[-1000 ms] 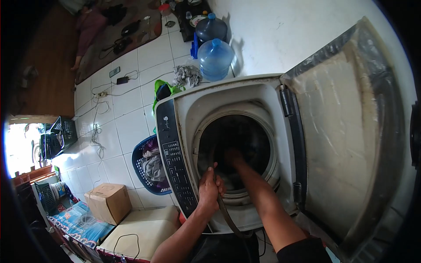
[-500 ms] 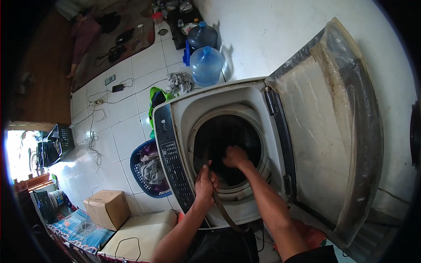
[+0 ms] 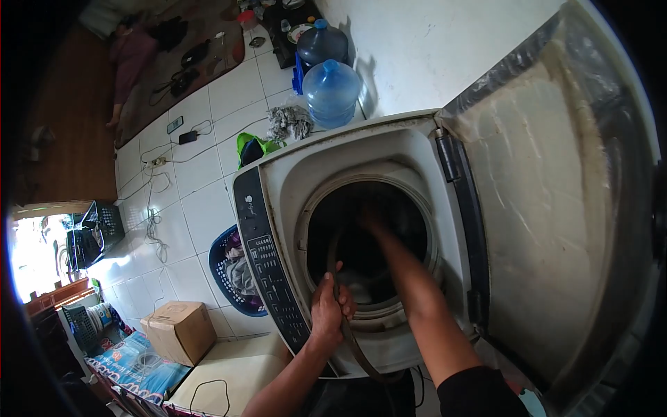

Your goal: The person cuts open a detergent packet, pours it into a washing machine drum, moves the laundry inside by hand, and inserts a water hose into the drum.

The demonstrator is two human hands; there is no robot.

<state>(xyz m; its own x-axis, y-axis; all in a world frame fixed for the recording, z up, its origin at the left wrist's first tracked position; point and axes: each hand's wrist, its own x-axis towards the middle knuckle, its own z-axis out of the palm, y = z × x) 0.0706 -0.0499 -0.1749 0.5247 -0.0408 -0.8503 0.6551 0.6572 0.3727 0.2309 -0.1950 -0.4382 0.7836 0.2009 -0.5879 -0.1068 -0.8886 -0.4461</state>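
A top-loading washing machine (image 3: 451, 240) stands in front of me with its lid (image 3: 542, 160) raised on the right. My left hand (image 3: 331, 306) is closed around a hose (image 3: 361, 356) at the near rim of the drum opening. The hose runs from below the machine's front edge, through that hand and down into the dark drum (image 3: 406, 215). My right hand (image 3: 368, 214) is deep inside the drum; its fingers are lost in shadow and blur. Something pale shows dimly at the drum's near side, too dark to name.
Left of the machine, a blue laundry basket (image 3: 224, 281) holds clothes. Beyond it stand a cardboard box (image 3: 179, 332) and cables (image 3: 154, 229) on the tiles. Two water jugs (image 3: 332, 94) and a crumpled cloth (image 3: 288, 124) are behind the machine. A person (image 3: 132, 59) is at the far left.
My right arm has reached further into the drum, and the hand has sunk into shadow. The left hand still grips the hose, whose upper part now shows inside the drum. The view has shifted slightly.
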